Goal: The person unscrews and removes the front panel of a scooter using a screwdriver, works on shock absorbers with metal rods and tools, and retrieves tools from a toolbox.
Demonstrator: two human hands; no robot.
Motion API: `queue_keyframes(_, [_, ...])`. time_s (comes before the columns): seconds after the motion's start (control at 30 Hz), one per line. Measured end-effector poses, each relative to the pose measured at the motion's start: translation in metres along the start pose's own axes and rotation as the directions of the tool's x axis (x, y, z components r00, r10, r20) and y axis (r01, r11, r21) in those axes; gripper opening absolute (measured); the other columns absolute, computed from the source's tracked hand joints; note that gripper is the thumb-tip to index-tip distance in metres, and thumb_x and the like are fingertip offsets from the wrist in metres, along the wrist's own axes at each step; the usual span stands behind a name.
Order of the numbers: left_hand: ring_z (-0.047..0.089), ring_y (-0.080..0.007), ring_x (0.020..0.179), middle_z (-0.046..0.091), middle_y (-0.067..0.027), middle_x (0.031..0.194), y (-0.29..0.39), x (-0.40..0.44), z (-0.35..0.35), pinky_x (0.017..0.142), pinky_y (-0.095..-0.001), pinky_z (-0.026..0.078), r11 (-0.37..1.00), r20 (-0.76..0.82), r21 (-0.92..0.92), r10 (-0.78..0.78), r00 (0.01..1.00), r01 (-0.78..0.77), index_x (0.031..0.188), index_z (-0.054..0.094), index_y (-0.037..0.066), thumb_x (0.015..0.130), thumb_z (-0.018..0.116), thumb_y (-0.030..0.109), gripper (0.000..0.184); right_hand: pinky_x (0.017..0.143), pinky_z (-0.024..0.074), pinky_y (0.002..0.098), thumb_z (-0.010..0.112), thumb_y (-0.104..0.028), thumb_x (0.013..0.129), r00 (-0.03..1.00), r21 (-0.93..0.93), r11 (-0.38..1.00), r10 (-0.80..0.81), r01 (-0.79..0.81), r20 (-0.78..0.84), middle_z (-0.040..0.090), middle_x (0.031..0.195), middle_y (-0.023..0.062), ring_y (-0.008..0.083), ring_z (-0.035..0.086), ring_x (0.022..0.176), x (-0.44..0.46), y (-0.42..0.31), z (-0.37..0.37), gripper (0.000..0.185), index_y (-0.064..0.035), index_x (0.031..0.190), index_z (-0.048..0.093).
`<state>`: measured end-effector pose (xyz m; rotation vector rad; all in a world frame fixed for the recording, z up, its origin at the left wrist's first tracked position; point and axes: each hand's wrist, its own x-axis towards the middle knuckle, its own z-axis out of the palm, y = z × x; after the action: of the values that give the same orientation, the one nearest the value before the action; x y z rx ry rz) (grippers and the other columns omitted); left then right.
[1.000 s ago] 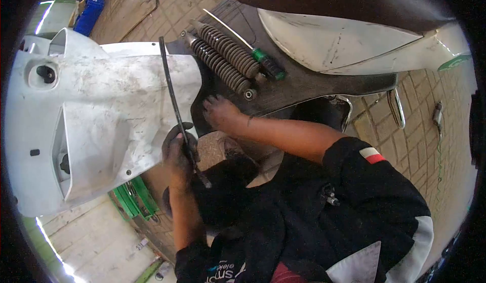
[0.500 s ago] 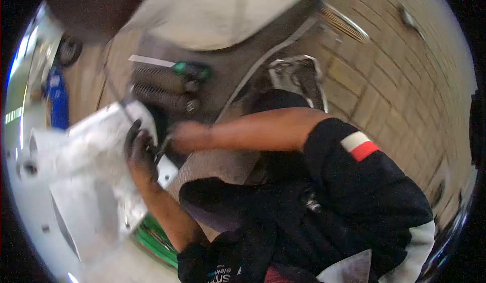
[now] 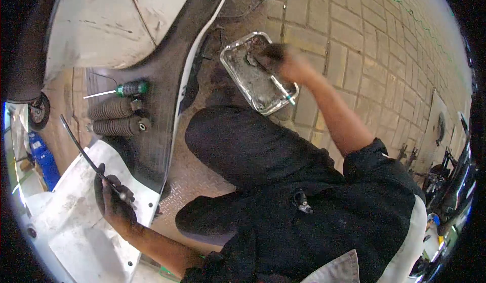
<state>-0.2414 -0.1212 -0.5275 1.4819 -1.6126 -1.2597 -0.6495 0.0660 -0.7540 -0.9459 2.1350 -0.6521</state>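
Observation:
My left hand [image 3: 115, 199], its fingers dark, is closed around a thin black cable or rod [image 3: 81, 149] that slants up to the left. A small silver end piece shows beside the fingers. A white panel [image 3: 109, 164] lies under this hand. My right hand [image 3: 291, 65] is over a metal tray [image 3: 234, 83] on the floor; its dark fingers are smeared by motion, and anything in them cannot be made out. Inside the tray are a grimy grey bottom and a slim white and teal stick [image 3: 283, 90] near the right rim.
A green-handled screwdriver [image 3: 132, 87] lies on the dark footboard [image 3: 159, 116] beside two springs in ribbed covers [image 3: 114, 117]. A large scuffed white panel [image 3: 111, 25] stands at the top. A blue container [image 3: 43, 161] is at far left. Paving bricks [image 3: 354, 65] cover the right.
My hands were close together over the white panel. My right hand has moved away to the tray, while my left stays by the panel with the cable or rod. The view has shifted.

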Motion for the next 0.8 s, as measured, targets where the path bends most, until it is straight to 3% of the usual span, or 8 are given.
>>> queue_keyframes(0.1, [0.043, -0.0048, 0.051, 0.053, -0.0003, 0.081, -0.001, 0.007, 0.014, 0.045, -0.0183, 0.037, 0.998, 0.005, 0.065, -0.01, 1.0, 0.009, 0.128, 0.054, 0.002, 0.096, 0.055, 0.025, 0.039, 0.083, 0.0509, 0.0486, 0.058, -0.036, 0.089, 0.996, -0.399, 0.915, 0.077, -0.055, 0.039, 0.067, 0.106, 0.0206, 0.039, 0.065, 0.097, 0.026, 0.11, 0.024, 0.038, -0.0037, 0.106, 0.068])
queue_keyframes(0.23, [0.046, -0.0081, 0.053, 0.055, -0.0023, 0.082, 0.005, 0.009, 0.033, 0.047, -0.0208, 0.038, 0.993, -0.107, 0.115, 0.028, 0.994, -0.016, 0.128, 0.053, 0.0, 0.093, 0.06, 0.025, 0.043, 0.081, 0.0506, 0.0464, 0.063, -0.029, 0.086, 0.986, -0.428, 0.903, 0.027, 0.048, 0.167, 0.068, 0.104, 0.0206, 0.0399, 0.064, 0.095, 0.026, 0.143, 0.079, 0.033, -0.0077, 0.11, 0.067])
queue_keyframes(0.33, [0.046, -0.0075, 0.06, 0.059, -0.0009, 0.087, 0.006, -0.013, 0.022, 0.051, -0.0204, 0.037, 0.998, -0.034, 0.018, 0.052, 0.998, -0.052, 0.127, 0.055, 0.002, 0.094, 0.062, 0.029, 0.044, 0.081, 0.0513, 0.0462, 0.064, -0.026, 0.083, 0.983, -0.207, 0.965, 0.174, -0.16, 0.054, 0.066, 0.107, 0.0211, 0.0417, 0.064, 0.095, 0.019, 0.131, 0.085, 0.033, -0.0079, 0.111, 0.066])
queue_keyframes(0.47, [0.057, -0.0139, 0.063, 0.058, -0.0062, 0.081, 0.004, -0.062, 0.035, 0.052, -0.0262, 0.048, 0.981, 0.073, 0.015, 0.194, 0.978, -0.196, 0.127, 0.042, -0.002, 0.088, 0.07, 0.031, 0.059, 0.084, 0.0511, 0.0416, 0.07, -0.027, 0.083, 0.985, -0.387, 0.912, 0.166, -0.133, 0.055, 0.066, 0.107, 0.0216, 0.0351, 0.064, 0.099, 0.009, 0.124, 0.05, 0.037, -0.0047, 0.111, 0.064])
queue_keyframes(0.6, [0.066, -0.0233, 0.075, 0.064, -0.0133, 0.094, -0.009, -0.104, 0.085, 0.063, -0.0322, 0.057, 0.934, 0.29, 0.211, 0.221, 0.931, -0.287, 0.119, 0.047, -0.001, 0.085, 0.072, 0.014, 0.045, 0.086, 0.0491, 0.0355, 0.071, -0.035, 0.085, 0.945, 0.382, 0.922, -0.172, 0.056, 0.277, 0.068, 0.106, 0.0119, 0.0198, 0.062, 0.1, -0.056, -0.003, -0.054, 0.044, -0.0031, 0.114, 0.064])
queue_keyframes(0.63, [0.068, -0.0271, 0.083, 0.066, -0.0169, 0.099, 0.02, -0.114, 0.117, 0.074, -0.0353, 0.057, 0.999, 0.341, -0.022, -0.033, 0.939, 0.043, 0.112, 0.054, -0.001, 0.084, 0.07, 0.009, 0.033, 0.087, 0.0491, 0.0357, 0.071, -0.033, 0.086, 0.884, 0.422, 0.881, -0.359, 0.214, 0.3, 0.067, 0.108, 0.0104, 0.0195, 0.061, 0.1, -0.076, -0.029, -0.068, 0.045, -0.0028, 0.117, 0.062])
queue_keyframes(0.77, [0.065, -0.0407, 0.095, 0.063, -0.0238, 0.107, 0.026, -0.115, 0.19, 0.079, -0.0412, 0.055, 0.925, 0.66, 0.183, 0.136, 0.739, -0.333, 0.12, 0.055, -0.001, 0.085, 0.064, 0.007, 0.036, 0.089, 0.0482, 0.0372, 0.063, -0.034, 0.093, 0.734, 0.589, 0.685, -0.644, 0.429, 0.214, 0.064, 0.11, 0.0105, 0.0203, 0.058, 0.099, -0.153, -0.113, -0.08, 0.047, -0.0019, 0.126, 0.055])
queue_keyframes(0.8, [0.065, -0.0416, 0.093, 0.062, -0.0235, 0.112, 0.009, -0.121, 0.208, 0.079, -0.0431, 0.055, 0.883, 0.649, 0.058, 0.322, 0.689, -0.466, 0.122, 0.053, 0.0, 0.085, 0.063, 0.007, 0.04, 0.089, 0.048, 0.0371, 0.058, -0.034, 0.095, 0.892, 0.516, 0.808, -0.421, 0.285, 0.166, 0.063, 0.109, 0.011, 0.0207, 0.058, 0.098, -0.169, -0.118, -0.076, 0.045, -0.0016, 0.127, 0.053])
